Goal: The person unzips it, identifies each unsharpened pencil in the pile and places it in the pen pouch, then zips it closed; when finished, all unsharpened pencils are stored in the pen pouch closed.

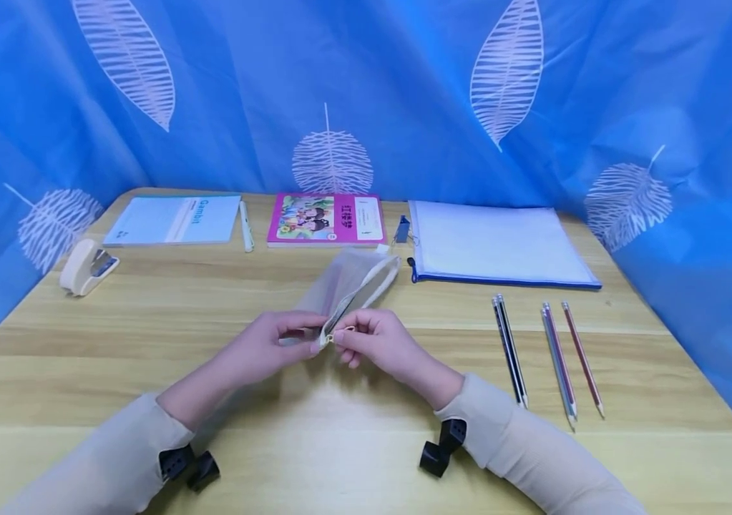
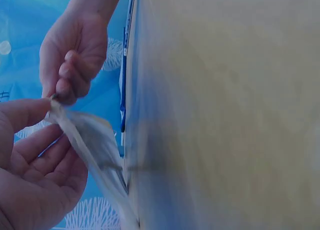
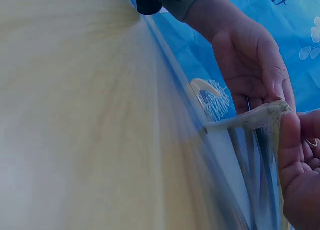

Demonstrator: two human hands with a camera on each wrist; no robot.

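A sheer, pale zip pouch stands tilted in the middle of the table, its zipped mouth gaping toward the right. My left hand pinches the near end of that mouth between thumb and fingers. At the same corner my right hand pinches the small gold zip pull. Through the side of the pouch, long slim dark things show in the right wrist view. Seen from the left wrist, the pouch's edge runs down from the thumb, and the other fingers spread behind it.
Pencils lie at the right. Along the back are a blue notebook, a pen, a pink book, a blue binder clip and a white document pouch with a blue zip. A white stapler stands at the left edge.
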